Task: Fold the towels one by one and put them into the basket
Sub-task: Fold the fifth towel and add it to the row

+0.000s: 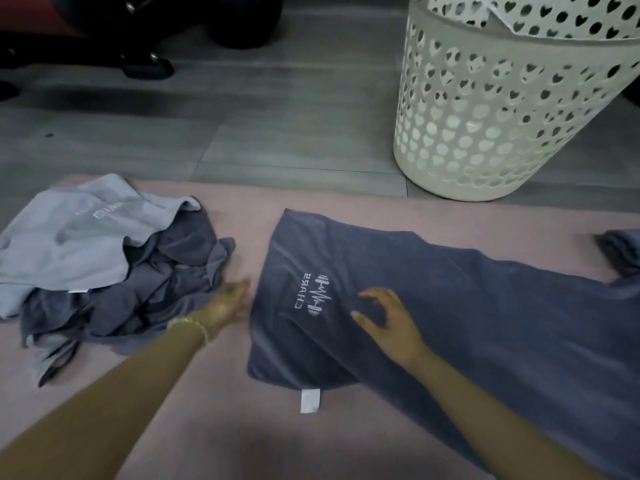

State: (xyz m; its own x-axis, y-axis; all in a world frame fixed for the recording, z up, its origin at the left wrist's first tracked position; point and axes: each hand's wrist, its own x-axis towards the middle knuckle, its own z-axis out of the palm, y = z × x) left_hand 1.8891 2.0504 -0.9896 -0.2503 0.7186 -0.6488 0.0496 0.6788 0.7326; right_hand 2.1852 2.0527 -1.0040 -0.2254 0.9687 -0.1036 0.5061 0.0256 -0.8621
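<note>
right hand fingers spread loose over 1 flat dark towel | left hand blurred, fingers straight, at the towel pile edge | basket upright beyond

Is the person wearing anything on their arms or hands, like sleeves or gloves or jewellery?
No sleeves or gloves: both arms are bare to the picture's edge. The left hand has a bracelet of small pale beads at its wrist. The right hand wears nothing at its wrist. Its fingers show no ring; the left ones are too blurred to tell.
</note>
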